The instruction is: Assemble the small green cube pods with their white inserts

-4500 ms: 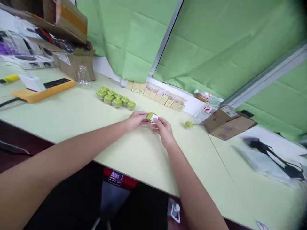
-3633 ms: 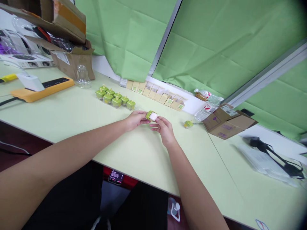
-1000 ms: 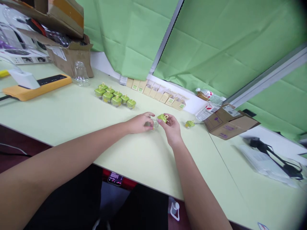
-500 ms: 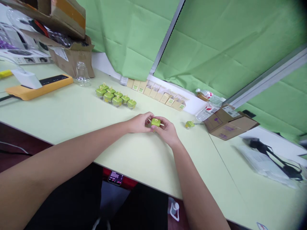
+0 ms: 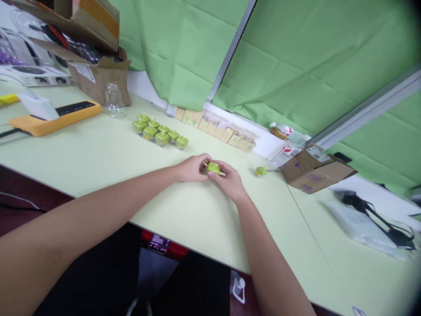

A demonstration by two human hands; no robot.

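Observation:
Between both hands, just over the table's middle, is a small container with a green lid (image 5: 213, 167) and a little loop on top. My left hand (image 5: 194, 168) grips it from the left, fingers curled round its side. From the right, my right hand (image 5: 229, 179) closes on it with the thumb at its front. Most of its lower part is hidden by the fingers. Beyond my left hand stand several similar green-lidded containers (image 5: 162, 138) in two rows, with clear bottoms. One more green-lidded container (image 5: 261, 171) sits by itself to the right of my right hand.
Several small cardboard boxes (image 5: 212, 126) line the table's back edge. At the left are an orange power strip (image 5: 70, 113), a clear jar (image 5: 113, 102) and a big open carton (image 5: 97, 81). Plastic bottles (image 5: 284, 154) and a cardboard box (image 5: 312, 169) stand at the back right.
The view has shifted very slightly. Both hands keep their hold on the green-lidded container, which looks tilted a little differently.

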